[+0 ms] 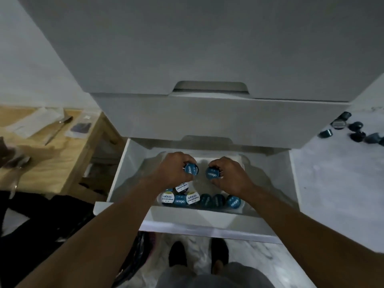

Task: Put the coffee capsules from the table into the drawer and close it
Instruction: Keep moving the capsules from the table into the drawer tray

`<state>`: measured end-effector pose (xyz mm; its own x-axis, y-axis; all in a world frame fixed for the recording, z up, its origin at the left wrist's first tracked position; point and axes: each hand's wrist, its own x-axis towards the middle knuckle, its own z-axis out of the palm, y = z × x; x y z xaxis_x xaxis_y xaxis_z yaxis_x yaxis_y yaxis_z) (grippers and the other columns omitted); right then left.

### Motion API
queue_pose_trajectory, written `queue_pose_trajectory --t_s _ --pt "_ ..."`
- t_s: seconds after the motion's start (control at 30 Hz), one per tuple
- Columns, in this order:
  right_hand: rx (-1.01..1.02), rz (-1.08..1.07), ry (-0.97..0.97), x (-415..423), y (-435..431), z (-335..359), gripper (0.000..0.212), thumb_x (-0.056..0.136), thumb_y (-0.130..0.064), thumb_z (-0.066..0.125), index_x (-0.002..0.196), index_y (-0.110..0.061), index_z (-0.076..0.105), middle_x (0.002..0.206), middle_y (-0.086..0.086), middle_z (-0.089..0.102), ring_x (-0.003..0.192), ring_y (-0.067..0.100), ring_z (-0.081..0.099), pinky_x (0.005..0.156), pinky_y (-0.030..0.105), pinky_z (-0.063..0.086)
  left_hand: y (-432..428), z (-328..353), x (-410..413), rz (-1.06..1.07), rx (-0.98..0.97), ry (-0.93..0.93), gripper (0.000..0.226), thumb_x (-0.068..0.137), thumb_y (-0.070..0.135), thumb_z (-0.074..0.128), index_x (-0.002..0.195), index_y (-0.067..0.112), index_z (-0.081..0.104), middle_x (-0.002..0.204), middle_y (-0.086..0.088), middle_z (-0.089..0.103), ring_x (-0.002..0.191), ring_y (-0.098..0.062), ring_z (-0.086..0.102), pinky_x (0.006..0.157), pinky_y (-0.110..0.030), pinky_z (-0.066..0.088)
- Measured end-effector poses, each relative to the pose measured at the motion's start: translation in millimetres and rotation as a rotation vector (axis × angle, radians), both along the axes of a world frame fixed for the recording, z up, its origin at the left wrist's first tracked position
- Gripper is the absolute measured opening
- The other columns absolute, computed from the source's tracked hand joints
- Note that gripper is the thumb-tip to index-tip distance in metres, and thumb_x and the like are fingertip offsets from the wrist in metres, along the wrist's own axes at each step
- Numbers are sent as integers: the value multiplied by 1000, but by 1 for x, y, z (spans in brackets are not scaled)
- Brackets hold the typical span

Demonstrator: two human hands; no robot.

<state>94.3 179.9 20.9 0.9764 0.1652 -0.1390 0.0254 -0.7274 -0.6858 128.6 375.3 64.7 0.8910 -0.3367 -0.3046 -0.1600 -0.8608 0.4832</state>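
Head view.

- Grip: I am holding my left hand (172, 172) and right hand (231, 176) side by side, a narrow gap between them. Each is clamping one capsule in curled fingers. The left capsule (190, 169) and right capsule (214, 173) are showing round blue lids with white lettering, tilted toward me.
- Room: both hands are hanging over the open drawer (187, 219). Bare white floor is lying under and beyond my knuckles, toward the back wall. The side walls are standing well apart from either wrist. The closed drawer front (207, 121) above is overhanging the back of the opening, just beyond my fingertips.
- Contents: nearer me than my hands, the capsule row (180, 201) is sitting against the front wall, lids touching or nearly so. Some lids are blue, some white with a printed label. One more white-lidded capsule is lying right under my left wrist.
- Remaining: far to the right of my right hand, loose capsules (357, 126) are lying scattered on a pale mottled surface (332, 183). They are dark, small and cup-shaped, several tipped on their sides.
- Surfaces: the drawer is smooth, glossy white and square-edged. Left of my left forearm a matte wooden table (52, 159) is carrying a metal spoon (59, 129).
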Motion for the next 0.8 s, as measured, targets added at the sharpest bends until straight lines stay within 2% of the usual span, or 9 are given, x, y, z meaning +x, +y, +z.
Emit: queue_pose_trajectory --t_s 0.03,0.07,0.13,0.17,0.37,0.57,0.67,0.8 --pt "-9 -13 16 -2 0 1 41 71 -3 75 110 -7 66 105 11 63 97 25 59 90 39 49 -3 -4 1 -26 -52 44 39 74 22 77 111 25 66 104 12 60 96 -6 57 67 2 40" --pt "-23 -13 38 -4 -1 2 41 71 -3 75 110 -7 66 106 12 63 98 26 59 90 40 49 -5 -11 3 -42 -103 75 41 70 13 80 108 19 68 103 6 62 97 -11 61 74 -3 45" --pt "-50 -11 80 -6 -3 2 44 71 -4 76 113 -9 64 110 11 61 100 25 58 90 38 49 -6 -21 7 -70 -166 118 44 63 8 84 105 15 70 102 -1 65 96 -17 64 83 -24 54" --pt "-66 -17 94 -6 -3 1 45 72 -6 76 115 -10 64 111 11 60 100 24 58 90 37 50 -5 -25 10 -85 -178 129 46 62 8 85 105 14 70 103 -2 65 95 -17 64 84 -28 54" --pt "-184 -25 140 -3 2 0 49 73 -13 77 119 -13 61 115 8 59 103 22 56 88 27 45 -1 -41 16 -179 -179 153 51 60 13 88 107 13 69 106 -4 66 94 -17 62 87 -31 52" --pt "-164 -15 182 1 3 -2 53 71 -18 80 120 -15 59 117 7 58 104 20 55 91 30 47 2 -47 17 -158 -224 150 43 61 16 87 102 15 70 99 -2 67 90 -15 62 84 -31 54" --pt "-148 6 169 -1 4 0 47 75 -19 76 119 -14 61 115 6 59 102 20 57 90 32 50 2 -48 18 -141 -234 137 27 71 16 79 98 16 73 97 0 69 87 -12 64 84 -31 55" --pt "-100 -19 178 0 6 -1 32 84 -10 65 116 -12 64 114 5 63 100 19 60 88 25 49 1 -47 19 -154 -191 116 20 81 5 67 96 16 74 98 -1 71 85 -10 63 77 -19 50"
